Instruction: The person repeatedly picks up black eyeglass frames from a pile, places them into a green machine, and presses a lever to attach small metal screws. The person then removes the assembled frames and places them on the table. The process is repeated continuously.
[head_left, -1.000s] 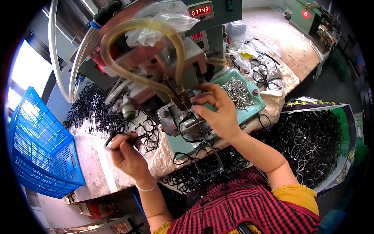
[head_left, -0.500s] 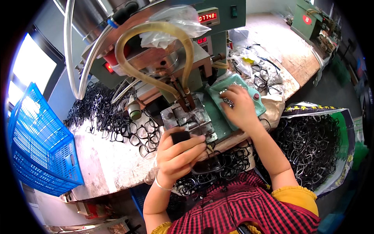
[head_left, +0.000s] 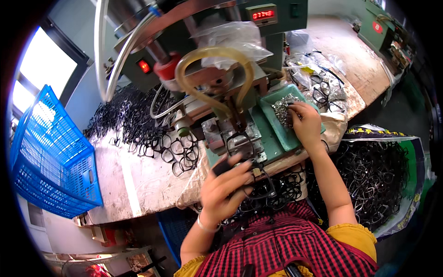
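My left hand point(head_left: 224, 189), slightly blurred, has a black cover on one finger and grips a black eyeglass frame point(head_left: 268, 184). One rim of the frame reaches up over the metal fixture point(head_left: 213, 135), beneath the machine's brown tube. To the right, my right hand point(head_left: 307, 123) is over a green tray point(head_left: 289, 144), thumb and fingers drawn together at a heap of small shiny metal parts point(head_left: 281, 110). Whether a part is between those fingertips is too small to tell.
A press-like machine point(head_left: 277, 44) with a red display towers over the fixture. Heaped black eyeglass frames point(head_left: 134, 111) cover the left of the bench point(head_left: 115, 184). A blue basket point(head_left: 55, 161) stands far left; a large sack point(head_left: 369, 184) of frames sits at right. More frames lie near my lap.
The whole view has shifted, so the machine sits further right. My right fingers, spread over the tray before, are now pinched together. The eyeglass frame has risen from below my left hand onto the fixture.
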`<state>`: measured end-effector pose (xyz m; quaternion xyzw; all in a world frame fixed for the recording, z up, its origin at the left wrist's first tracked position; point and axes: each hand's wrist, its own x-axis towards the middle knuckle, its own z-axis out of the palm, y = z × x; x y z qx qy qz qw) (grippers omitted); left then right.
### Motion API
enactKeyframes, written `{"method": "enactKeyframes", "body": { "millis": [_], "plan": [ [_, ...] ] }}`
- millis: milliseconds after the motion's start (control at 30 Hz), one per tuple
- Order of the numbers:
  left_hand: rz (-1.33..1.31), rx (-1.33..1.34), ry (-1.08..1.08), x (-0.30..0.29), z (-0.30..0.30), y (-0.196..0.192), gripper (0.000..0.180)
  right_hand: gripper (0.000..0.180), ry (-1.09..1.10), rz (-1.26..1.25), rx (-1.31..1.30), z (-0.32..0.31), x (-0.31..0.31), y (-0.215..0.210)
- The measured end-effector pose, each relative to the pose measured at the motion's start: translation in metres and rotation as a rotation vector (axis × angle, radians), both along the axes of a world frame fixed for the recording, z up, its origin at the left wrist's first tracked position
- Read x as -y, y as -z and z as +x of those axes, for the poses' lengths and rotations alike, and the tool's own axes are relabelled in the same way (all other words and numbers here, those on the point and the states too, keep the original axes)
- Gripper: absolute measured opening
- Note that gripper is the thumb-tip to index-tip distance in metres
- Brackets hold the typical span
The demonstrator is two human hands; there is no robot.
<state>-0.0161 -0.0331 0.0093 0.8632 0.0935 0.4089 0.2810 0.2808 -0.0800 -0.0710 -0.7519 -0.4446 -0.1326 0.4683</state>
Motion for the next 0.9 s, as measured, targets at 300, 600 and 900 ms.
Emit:
{"method": "enactKeyframes", "body": {
  "millis": [300,600,900],
  "plan": [
    [0.358,0.191,-1.047,-0.046,-0.110,-0.031,0.015,0.013,-0.180,0.167,-0.289,-0.007,0.000,-0.022],
    [-0.355,-0.374,-0.609,-0.142,-0.169,0.135,0.022,0.016,-0.185,0.191,-0.708,-0.012,0.012,-0.024],
    [-0.297,-0.242,-0.798,-0.094,-0.182,0.112,0.012,0.016,-0.050,0.175,-0.478,-0.024,0.083,-0.018]
  ]
}}
